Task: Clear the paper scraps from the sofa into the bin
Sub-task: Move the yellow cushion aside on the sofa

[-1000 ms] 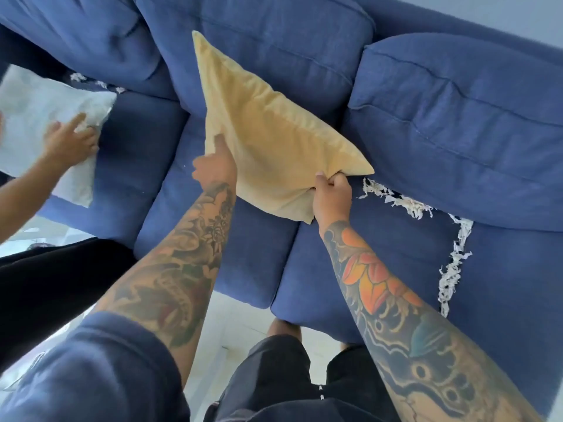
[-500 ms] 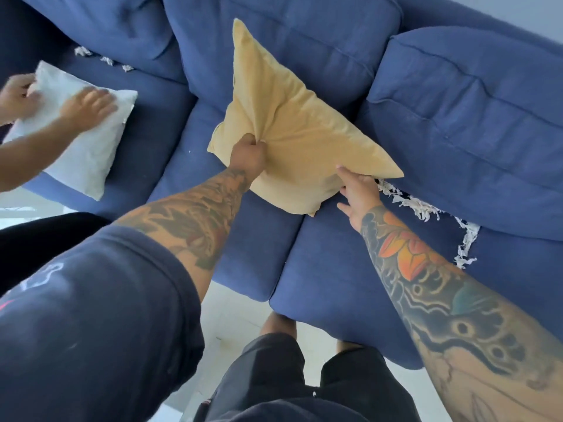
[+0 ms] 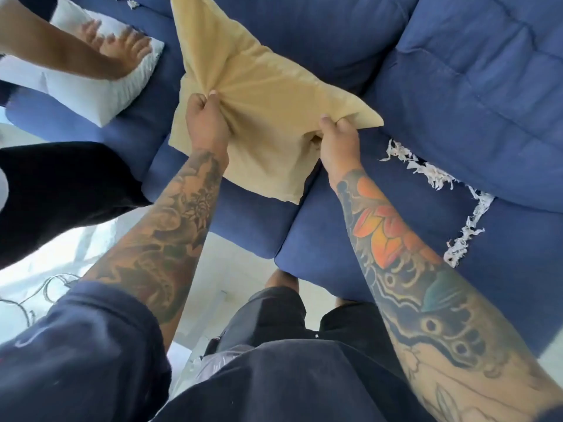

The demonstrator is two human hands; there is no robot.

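Note:
White shredded paper scraps (image 3: 432, 175) trail along the crease under the right back cushion of the blue sofa (image 3: 380, 236) and run down the seat (image 3: 463, 236). A few more scraps (image 3: 131, 3) lie at the top left. A yellow cushion (image 3: 268, 95) stands tilted over the middle seat. My left hand (image 3: 204, 120) grips a bunch of its fabric. My right hand (image 3: 336, 138) pinches its right corner, a short way left of the scraps. No bin is in view.
Another person's hands (image 3: 122, 47) press on a white pillow (image 3: 100, 86) on the left seat, and their dark clothing (image 3: 61, 190) is at the left. Pale floor (image 3: 228, 269) with a cable (image 3: 45, 287) lies in front of the sofa.
My right hand, which was open beside the cushion half a second ago, now pinches its corner. My left hand has bunched more fabric. The view has moved closer to the sofa.

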